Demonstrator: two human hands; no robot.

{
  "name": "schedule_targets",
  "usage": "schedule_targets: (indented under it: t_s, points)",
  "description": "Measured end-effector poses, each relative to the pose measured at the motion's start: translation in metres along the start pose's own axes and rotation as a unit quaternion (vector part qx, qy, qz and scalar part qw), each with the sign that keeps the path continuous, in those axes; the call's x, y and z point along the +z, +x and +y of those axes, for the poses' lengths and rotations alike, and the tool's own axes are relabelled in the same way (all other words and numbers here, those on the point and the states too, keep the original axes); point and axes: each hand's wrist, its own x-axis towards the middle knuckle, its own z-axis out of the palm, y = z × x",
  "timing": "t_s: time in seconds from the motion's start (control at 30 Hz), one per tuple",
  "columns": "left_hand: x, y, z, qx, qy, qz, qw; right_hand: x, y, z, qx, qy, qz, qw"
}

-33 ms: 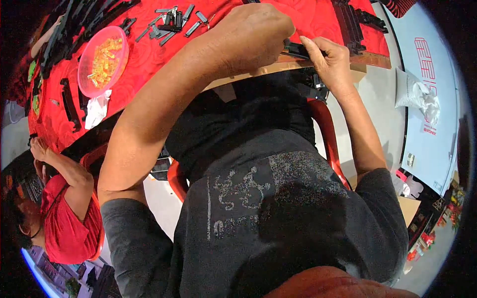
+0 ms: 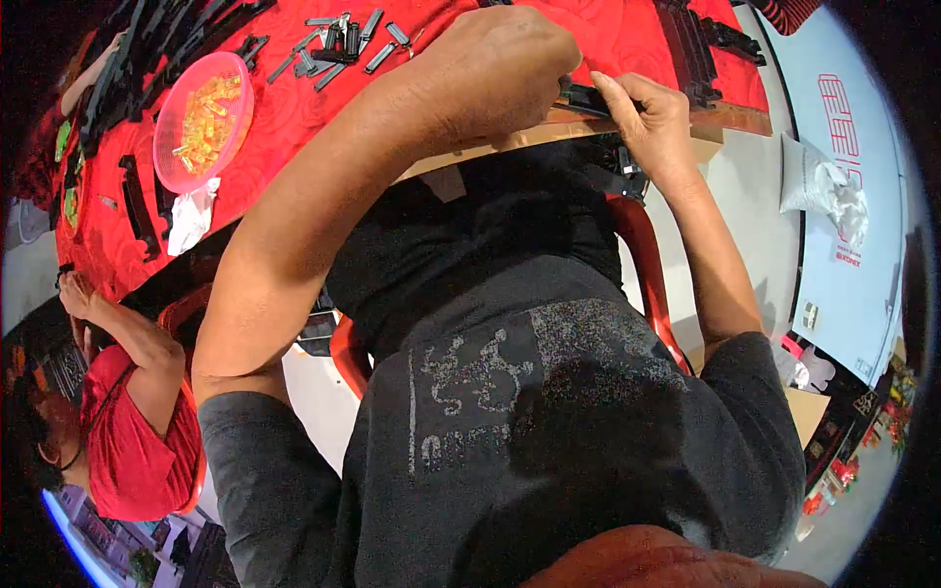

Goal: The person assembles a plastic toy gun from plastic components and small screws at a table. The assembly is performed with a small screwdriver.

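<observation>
At the near edge of the red-covered table, a black bar-shaped part point(image 2: 588, 99) lies between my hands. My right hand point(image 2: 655, 122) pinches its right end, thumb on top and fingers curled beneath. My left hand point(image 2: 510, 69) is closed over its left end, back of the hand toward me. The fingers of that hand are hidden, so what they grip cannot be seen. Beyond my left forearm, several small black and grey metal-looking pieces point(image 2: 351, 39) lie loose on the red cloth point(image 2: 284, 127).
A pink bowl point(image 2: 162, 147) of small orange-yellow pieces stands at left beside a crumpled white tissue point(image 2: 192, 218). Long black parts point(image 2: 686, 49) are stacked at far right, with more point(image 2: 147, 59) at far left. A person in red point(image 2: 147, 421) sits at left.
</observation>
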Motion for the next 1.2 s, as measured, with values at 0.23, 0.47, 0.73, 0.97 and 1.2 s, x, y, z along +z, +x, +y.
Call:
schedule_targets:
  t_s: [0.23, 0.47, 0.73, 0.97, 1.2]
  points:
    - [-0.015, 0.009, 0.010, 0.014, 0.038, -0.061, 0.997, 0.002, 0.001, 0.003, -0.021, -0.003, 0.005, 1.000]
    - [-0.023, 0.011, 0.018, 0.013, 0.083, -0.120, 0.989, 0.000, 0.003, -0.003, -0.079, -0.022, 0.011, 0.997]
    - [-0.064, 0.023, 0.039, 0.117, 0.178, -0.232, 0.949, -0.004, 0.011, -0.007, -0.117, -0.048, 0.004, 0.992]
    - [-0.052, 0.051, 0.038, 0.082, 0.205, -0.266, 0.938, -0.012, 0.018, -0.013, -0.167, -0.087, 0.007, 0.982]
    - [-0.056, 0.041, 0.069, -0.002, 0.364, -0.274, 0.890, -0.011, 0.017, -0.009, -0.162, -0.091, -0.002, 0.983]
